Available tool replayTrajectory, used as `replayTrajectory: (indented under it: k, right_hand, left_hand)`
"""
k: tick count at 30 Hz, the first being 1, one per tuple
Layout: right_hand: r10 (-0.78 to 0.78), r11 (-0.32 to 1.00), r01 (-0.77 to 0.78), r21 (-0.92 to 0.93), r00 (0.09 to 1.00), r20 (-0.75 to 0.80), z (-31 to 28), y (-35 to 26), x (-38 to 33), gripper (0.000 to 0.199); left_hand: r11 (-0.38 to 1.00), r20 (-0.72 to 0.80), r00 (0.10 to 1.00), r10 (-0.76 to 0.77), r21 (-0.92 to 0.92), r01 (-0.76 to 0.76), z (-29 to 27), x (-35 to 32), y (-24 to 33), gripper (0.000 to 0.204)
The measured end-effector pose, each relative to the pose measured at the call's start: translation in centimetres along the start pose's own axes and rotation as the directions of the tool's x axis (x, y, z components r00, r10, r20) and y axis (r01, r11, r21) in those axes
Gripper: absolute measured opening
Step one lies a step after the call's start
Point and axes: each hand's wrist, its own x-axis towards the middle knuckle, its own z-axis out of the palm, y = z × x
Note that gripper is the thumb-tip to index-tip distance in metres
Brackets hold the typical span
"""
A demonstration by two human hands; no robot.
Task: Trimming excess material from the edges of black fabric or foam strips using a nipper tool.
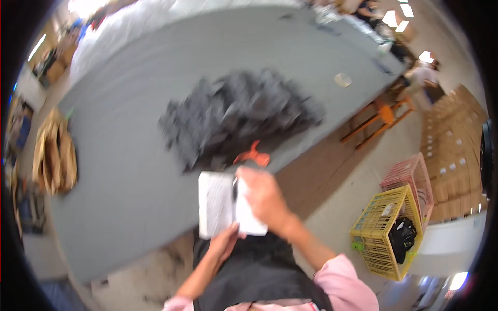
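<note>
Notebook [216, 202] open btwn L/R hands [263, 196]

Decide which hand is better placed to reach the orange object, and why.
Probably the right hand: it is nearer the orange object, over the open notebook, while the left hand holds the notebook by its lower edge.

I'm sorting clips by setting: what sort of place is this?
Probably a workshop or factory floor: a heap of dark pieces lies on a grey table, and what look like brown cartons stand beyond it.
</note>
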Motion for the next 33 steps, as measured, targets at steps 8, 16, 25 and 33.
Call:
replayTrajectory:
  k: [8,16,25,33]
  right_hand:
    - [0.033,0.999,-0.030,-0.013,0.930,0.365,0.9,1.3,1.5,0.038]
    - [0.150,0.986,-0.166,-0.003,0.888,0.435,0.6,0.9,1.8,0.037]
    - [0.554,0.801,-0.502,0.327,0.828,-0.088,-1.9,1.7,-2.8,0.045]
    - [0.780,-0.222,-0.386,0.895,0.480,0.401,1.2,-1.0,-9.3,0.064]
  left_hand:
    - [0.983,0.101,0.977,0.186,-0.033,-0.183,1.4,-3.3,1.8,0.031]
    - [0.993,0.153,0.981,0.120,-0.020,-0.118,1.3,-3.0,2.1,0.037]
    - [0.995,0.166,0.982,0.087,0.022,-0.092,1.5,-1.9,2.4,0.035]
    - [0.963,0.028,0.999,-0.017,0.268,0.009,3.1,-1.5,2.1,0.030]
